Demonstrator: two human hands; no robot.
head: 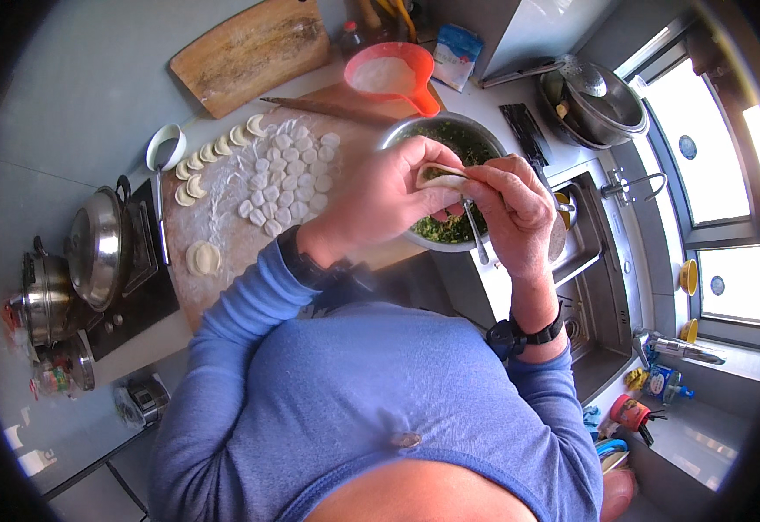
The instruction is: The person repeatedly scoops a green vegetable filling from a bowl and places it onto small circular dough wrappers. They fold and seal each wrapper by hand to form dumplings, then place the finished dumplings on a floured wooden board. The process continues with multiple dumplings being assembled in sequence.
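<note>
Between both hands is a partly folded dumpling point(442, 177), its green filling showing along the upper edge. My left hand point(396, 189) supports it from one side, and my right hand point(514, 202) pinches its other end. Beneath them stands a steel bowl point(448, 246) of chopped green filling, with a metal spoon point(476, 235) leaning at its near rim. On the floured wooden board point(223, 196) lie many small dough pieces point(289, 176), a stack of rolled wrappers point(204, 259) and a curved row of folded dumplings point(207, 153).
A rolling pin point(328, 109) and a red bowl of flour point(386, 70) lie beyond the board. A small white bowl point(166, 147) and a lidded wok point(99, 248) on the stove are at left. The sink point(589, 293) is at right.
</note>
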